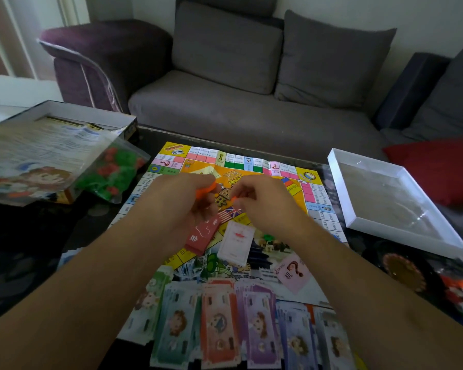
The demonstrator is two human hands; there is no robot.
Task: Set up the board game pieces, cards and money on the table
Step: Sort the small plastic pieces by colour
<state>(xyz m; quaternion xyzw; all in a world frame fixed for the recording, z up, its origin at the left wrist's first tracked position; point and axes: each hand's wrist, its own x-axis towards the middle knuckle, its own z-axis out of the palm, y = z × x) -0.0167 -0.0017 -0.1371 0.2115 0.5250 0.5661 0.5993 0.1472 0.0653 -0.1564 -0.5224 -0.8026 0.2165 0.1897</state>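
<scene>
A colourful game board (pixel 254 164) lies flat on the dark table. Both hands hover over its middle. My left hand (pixel 177 204) is closed around a small orange piece (pixel 210 186). My right hand (pixel 262 201) pinches something small and orange at its fingertips, close to the left hand; what it is cannot be made out. Below the hands lie a red card deck (pixel 202 235), a white card deck (pixel 235 243) and a pink card deck (pixel 292 273). Stacks of paper money (pixel 219 327) in green, red, purple and blue are fanned along the board's near edge.
The open game box (pixel 64 113) with a rules sheet sits at the left, and a plastic bag of green and red houses (pixel 110 174) leans on it. A white box lid (pixel 390 198) lies at the right. A grey sofa stands behind the table.
</scene>
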